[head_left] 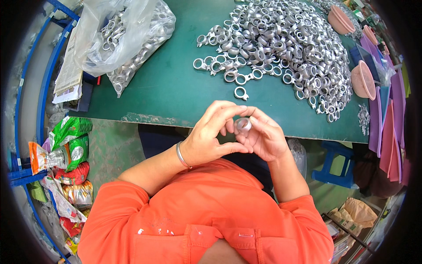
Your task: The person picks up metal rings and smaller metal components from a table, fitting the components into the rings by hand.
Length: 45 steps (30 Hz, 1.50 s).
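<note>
Just in front of the table's near edge, my right hand point(268, 140) pinches a small silvery metal ring point(243, 125) between thumb and fingers. My left hand point(211, 134) curves around the ring's left side, its thumb and forefinger spread wide apart. Its thumb tip reaches the fingers of my right hand, and its other fingers bend in close to the ring. Whether those fingers touch the ring is hard to see. A bracelet point(183, 155) circles my left wrist. Past my hands, one loose ring with a small lug point(241, 93) lies nearest on the green table point(162, 94).
A large heap of metal rings point(281, 44) covers the table's right half. A clear plastic bag of rings point(140, 48) lies at the left. Pink bowls point(363, 80) stand along the right. Blue shelving point(46, 83) rises at far left; a blue stool point(333, 163) stands below.
</note>
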Each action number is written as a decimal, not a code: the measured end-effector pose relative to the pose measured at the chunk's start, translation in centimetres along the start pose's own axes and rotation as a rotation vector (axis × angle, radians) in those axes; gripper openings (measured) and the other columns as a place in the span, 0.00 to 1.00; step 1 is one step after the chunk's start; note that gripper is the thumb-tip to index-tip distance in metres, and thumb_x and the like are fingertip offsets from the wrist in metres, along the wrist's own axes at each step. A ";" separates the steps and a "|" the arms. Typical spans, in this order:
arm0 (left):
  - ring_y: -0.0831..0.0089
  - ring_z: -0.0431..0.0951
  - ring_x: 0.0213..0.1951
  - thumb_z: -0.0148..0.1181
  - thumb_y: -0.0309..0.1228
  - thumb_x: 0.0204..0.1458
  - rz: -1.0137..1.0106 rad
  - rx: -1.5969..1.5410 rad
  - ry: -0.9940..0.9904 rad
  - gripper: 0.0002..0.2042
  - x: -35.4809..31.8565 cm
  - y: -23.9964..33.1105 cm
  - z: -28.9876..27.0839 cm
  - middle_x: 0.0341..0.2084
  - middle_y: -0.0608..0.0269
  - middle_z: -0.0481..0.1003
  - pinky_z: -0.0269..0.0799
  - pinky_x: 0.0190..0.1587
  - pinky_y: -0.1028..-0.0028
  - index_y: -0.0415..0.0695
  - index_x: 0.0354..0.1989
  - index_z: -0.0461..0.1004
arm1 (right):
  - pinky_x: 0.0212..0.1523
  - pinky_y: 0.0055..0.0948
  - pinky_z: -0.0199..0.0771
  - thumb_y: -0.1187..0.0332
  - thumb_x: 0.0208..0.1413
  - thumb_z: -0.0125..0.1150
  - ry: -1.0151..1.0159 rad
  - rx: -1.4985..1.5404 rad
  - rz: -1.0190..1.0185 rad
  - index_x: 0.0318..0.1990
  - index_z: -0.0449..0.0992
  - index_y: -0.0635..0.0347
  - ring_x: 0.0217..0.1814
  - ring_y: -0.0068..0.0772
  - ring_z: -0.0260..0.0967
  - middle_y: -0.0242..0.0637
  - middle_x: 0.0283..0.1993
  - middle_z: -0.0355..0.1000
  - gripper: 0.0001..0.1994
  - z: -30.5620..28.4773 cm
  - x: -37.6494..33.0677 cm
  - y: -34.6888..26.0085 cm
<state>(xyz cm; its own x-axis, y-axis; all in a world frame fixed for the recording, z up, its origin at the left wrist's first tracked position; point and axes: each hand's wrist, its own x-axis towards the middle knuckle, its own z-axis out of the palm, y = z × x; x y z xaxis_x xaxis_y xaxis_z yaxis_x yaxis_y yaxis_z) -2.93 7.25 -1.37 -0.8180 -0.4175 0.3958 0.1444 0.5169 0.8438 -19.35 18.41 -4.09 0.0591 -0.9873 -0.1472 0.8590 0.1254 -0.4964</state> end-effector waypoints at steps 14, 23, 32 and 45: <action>0.80 0.73 0.27 0.67 0.18 0.43 -0.064 -0.075 -0.157 0.13 -2.8 0.6 -1.4 0.37 0.60 0.72 0.71 0.27 0.82 0.39 0.39 0.76 | 0.23 0.29 0.66 0.66 0.63 0.53 0.222 -1.182 -0.097 0.33 0.70 0.63 0.22 0.30 0.69 0.38 0.21 0.68 0.10 3.7 -1.6 1.2; 0.59 0.74 0.44 0.68 0.26 0.44 0.011 0.487 0.056 0.18 0.8 -1.9 -3.9 0.44 0.52 0.71 0.71 0.45 0.69 0.40 0.45 0.75 | 0.31 0.39 0.69 0.61 0.51 0.63 0.439 -2.169 -0.634 0.31 0.71 0.57 0.34 0.43 0.66 0.38 0.31 0.63 0.11 2.6 3.9 -0.8; 0.41 0.51 0.65 0.74 0.57 0.28 -0.259 0.709 -0.200 0.41 8.8 -5.0 -3.0 0.63 0.42 0.51 0.42 0.59 0.31 0.64 0.58 0.68 | 0.43 0.33 0.72 0.81 0.45 0.65 0.323 -1.707 -0.527 0.32 0.70 0.65 0.42 0.39 0.70 0.41 0.43 0.70 0.09 1.4 0.8 -2.2; 0.52 0.64 0.58 0.68 0.28 0.42 -0.026 0.547 -0.124 0.17 1.8 -2.8 -2.2 0.57 0.52 0.64 0.53 0.59 0.53 0.54 0.43 0.76 | 0.44 0.29 0.79 0.79 0.54 0.60 0.072 -0.246 -0.227 0.48 0.68 0.64 0.46 0.34 0.74 0.48 0.47 0.72 0.15 0.0 -1.0 -1.6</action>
<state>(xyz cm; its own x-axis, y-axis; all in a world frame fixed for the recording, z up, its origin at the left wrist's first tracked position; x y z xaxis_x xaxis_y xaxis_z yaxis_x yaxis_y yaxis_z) -3.60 3.33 -2.22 -0.8814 -0.3613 0.3043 -0.1594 0.8339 0.5284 -20.80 19.15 -3.14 -0.1634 -0.9844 -0.0653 0.6972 -0.0684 -0.7136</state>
